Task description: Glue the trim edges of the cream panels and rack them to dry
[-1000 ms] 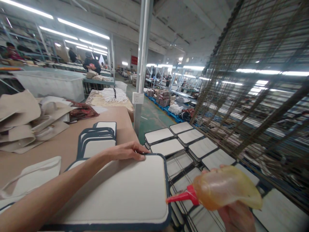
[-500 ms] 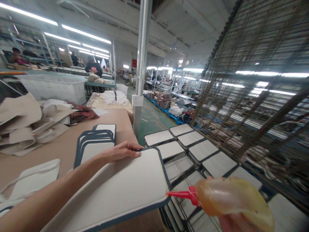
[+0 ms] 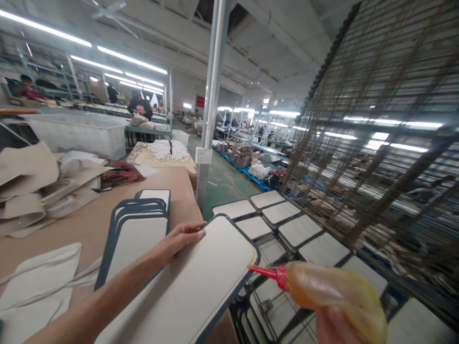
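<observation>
My left hand (image 3: 184, 237) grips the far left edge of a white panel with a dark blue border (image 3: 193, 282), its thumb lying on the white face. The panel is held at a slant over the table's edge. In my right hand (image 3: 333, 322) is a squeeze glue bottle (image 3: 333, 296), yellowish and half see-through, tipped sideways. Its red nozzle (image 3: 267, 274) points left, and the tip is at the panel's right border, where a thin yellowish line runs along the rounded corner. Most of my right hand is hidden behind the bottle and cut off by the frame.
Similar blue-edged panels (image 3: 143, 239) are stacked on the brown table (image 3: 179, 191). More white panels (image 3: 301, 229) lie on a wire rack at the right, below a raised wire mesh (image 3: 376, 95). Beige pieces (image 3: 28, 186) are heaped at left. A post (image 3: 210, 110) stands ahead.
The panel has turned counter-clockwise in my left hand, its far corner swinging up and right. The nozzle tip has moved slightly up, along the panel's border.
</observation>
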The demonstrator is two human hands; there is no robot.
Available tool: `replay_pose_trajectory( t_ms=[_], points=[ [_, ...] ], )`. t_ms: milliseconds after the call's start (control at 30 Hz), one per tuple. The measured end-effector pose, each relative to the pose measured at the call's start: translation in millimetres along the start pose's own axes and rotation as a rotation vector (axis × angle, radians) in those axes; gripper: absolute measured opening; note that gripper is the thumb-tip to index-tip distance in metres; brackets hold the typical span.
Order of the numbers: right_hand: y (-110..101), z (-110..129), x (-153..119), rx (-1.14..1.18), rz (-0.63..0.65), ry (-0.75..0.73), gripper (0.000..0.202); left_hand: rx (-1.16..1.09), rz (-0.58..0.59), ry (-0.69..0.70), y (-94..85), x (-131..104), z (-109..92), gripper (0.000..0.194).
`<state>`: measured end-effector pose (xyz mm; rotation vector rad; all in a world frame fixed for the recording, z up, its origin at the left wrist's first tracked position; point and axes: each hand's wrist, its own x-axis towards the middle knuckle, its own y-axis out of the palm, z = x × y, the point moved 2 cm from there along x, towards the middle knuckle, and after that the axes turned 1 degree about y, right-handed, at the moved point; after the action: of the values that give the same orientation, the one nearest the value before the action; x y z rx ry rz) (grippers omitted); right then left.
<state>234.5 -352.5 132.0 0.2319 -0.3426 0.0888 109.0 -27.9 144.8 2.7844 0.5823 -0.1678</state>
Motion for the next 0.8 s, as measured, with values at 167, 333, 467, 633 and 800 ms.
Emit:
replay_pose_trajectory(
  t_ms=[167, 333, 467, 633, 800],
  points=[
    [24.4, 10.8, 7.9, 0.117, 0.0, 0.036, 0.041, -0.081, -0.069, 0.044, 1.9, 1.1, 8.1, 0.052],
    [40.2, 16.1, 16.3, 0.261, 0.058, 0.055, 0.045, -0.156, -0.108, 0.022, 3.8, -1.0, 16.0, 0.045],
    [46.2, 11.5, 22.1, 0.311, 0.192, 0.051, 0.054, -0.193, -0.096, -0.039, 0.8, -9.2, 26.0, 0.034],
    [39.5, -8.1, 22.8, 0.306, 0.329, 0.121, 0.055, -0.271, -0.128, -0.15, -5.7, -22.2, 41.3, 0.031],
    [31.3, -27.9, 18.4, 0.298, 0.367, 0.207, 0.059, -0.298, -0.136, -0.266, -12.8, -31.7, 60.0, 0.032]
  ],
)
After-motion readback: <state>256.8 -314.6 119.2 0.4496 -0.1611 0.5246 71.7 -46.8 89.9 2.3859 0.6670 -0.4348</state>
